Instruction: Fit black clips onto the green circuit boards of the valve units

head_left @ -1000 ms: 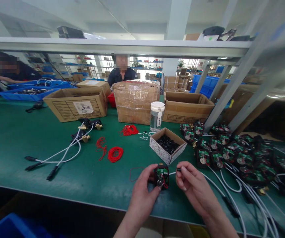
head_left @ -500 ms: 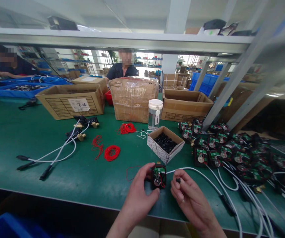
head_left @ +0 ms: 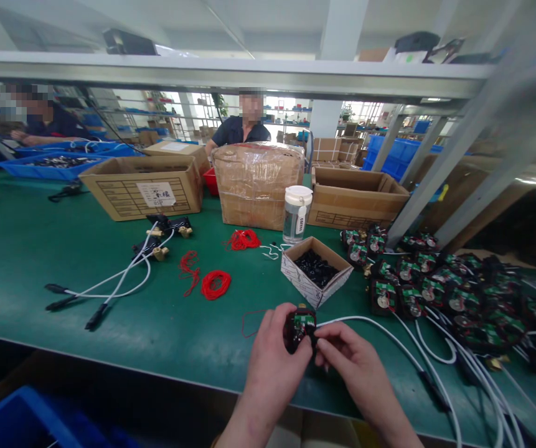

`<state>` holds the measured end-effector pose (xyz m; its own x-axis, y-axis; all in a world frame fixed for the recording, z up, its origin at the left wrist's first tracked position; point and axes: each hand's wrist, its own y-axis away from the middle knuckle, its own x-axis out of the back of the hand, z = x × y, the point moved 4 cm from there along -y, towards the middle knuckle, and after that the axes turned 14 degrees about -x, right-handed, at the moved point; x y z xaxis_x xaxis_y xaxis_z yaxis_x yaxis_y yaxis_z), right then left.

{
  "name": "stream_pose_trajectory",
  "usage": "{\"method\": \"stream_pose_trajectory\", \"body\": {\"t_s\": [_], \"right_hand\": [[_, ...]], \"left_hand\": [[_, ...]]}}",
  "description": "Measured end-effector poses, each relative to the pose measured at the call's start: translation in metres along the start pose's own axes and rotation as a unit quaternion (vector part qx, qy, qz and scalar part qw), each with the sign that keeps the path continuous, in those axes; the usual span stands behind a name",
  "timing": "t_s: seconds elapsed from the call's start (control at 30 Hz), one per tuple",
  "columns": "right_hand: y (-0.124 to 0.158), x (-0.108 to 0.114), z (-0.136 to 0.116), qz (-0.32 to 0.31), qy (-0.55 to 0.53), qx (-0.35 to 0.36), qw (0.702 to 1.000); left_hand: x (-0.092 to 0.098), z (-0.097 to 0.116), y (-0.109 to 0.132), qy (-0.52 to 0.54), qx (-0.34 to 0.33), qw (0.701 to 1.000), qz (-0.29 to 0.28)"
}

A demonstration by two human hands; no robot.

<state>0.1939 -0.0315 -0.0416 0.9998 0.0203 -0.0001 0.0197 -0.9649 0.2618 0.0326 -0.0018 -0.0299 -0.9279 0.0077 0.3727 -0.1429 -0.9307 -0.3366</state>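
My left hand (head_left: 273,354) is closed around a small black module with a green circuit board (head_left: 300,326), held just above the green table (head_left: 62,261). My right hand (head_left: 348,358) pinches at the right side of the same module, its fingertips pressed against it; whatever small part they hold is hidden. A white cable (head_left: 380,330) runs from the module off to the right. A small open cardboard box of black parts (head_left: 315,270) stands just beyond my hands.
Many similar modules with white cables (head_left: 436,292) lie at the right. Red wire coils (head_left: 215,283), two cabled units (head_left: 155,239), a white-capped jar (head_left: 296,214) and cardboard boxes (head_left: 144,186) sit farther back. Two people sit across the table. A blue bin (head_left: 10,423) is below the front edge.
My right hand, which held a small black piece apart from the module, has moved left and now touches the module. The view shifted slightly.
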Motion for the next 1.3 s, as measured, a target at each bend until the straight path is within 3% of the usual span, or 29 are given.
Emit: {"method": "stream_pose_trajectory", "body": {"t_s": [0.3,0.5,0.67,0.87,1.0,1.07,1.13,1.23,1.3], "right_hand": [[0.001,-0.007,-0.014,0.051,0.17,0.081,0.981],[-0.001,-0.01,-0.022,0.059,0.231,0.062,0.969],[-0.008,-0.012,-0.023,0.048,0.236,0.026,0.97],[-0.004,-0.017,-0.02,0.082,0.211,0.038,0.973],[-0.005,-0.001,-0.014,0.087,0.205,0.067,0.973],[-0.008,0.016,-0.012,0.15,0.278,0.126,0.94],[-0.01,0.031,-0.007,0.223,0.408,0.161,0.87],[-0.009,0.043,0.004,0.268,0.584,0.111,0.759],[-0.002,0.046,0.008,0.273,0.644,0.063,0.712]], "left_hand": [[0.0,-0.004,0.003,0.055,0.02,0.998,-0.019],[0.001,-0.008,0.004,0.093,0.017,0.995,-0.04],[0.005,-0.006,0.001,0.089,0.014,0.994,-0.056],[0.006,-0.004,-0.002,0.087,0.01,0.994,-0.06],[0.005,-0.011,0.001,0.105,0.01,0.993,-0.058],[0.005,-0.015,0.004,0.106,0.007,0.992,-0.071],[0.006,-0.018,0.006,0.085,0.0,0.993,-0.08],[0.008,-0.02,0.007,0.027,-0.013,0.997,-0.074],[0.006,-0.02,0.006,-0.007,-0.022,0.997,-0.067]]}}
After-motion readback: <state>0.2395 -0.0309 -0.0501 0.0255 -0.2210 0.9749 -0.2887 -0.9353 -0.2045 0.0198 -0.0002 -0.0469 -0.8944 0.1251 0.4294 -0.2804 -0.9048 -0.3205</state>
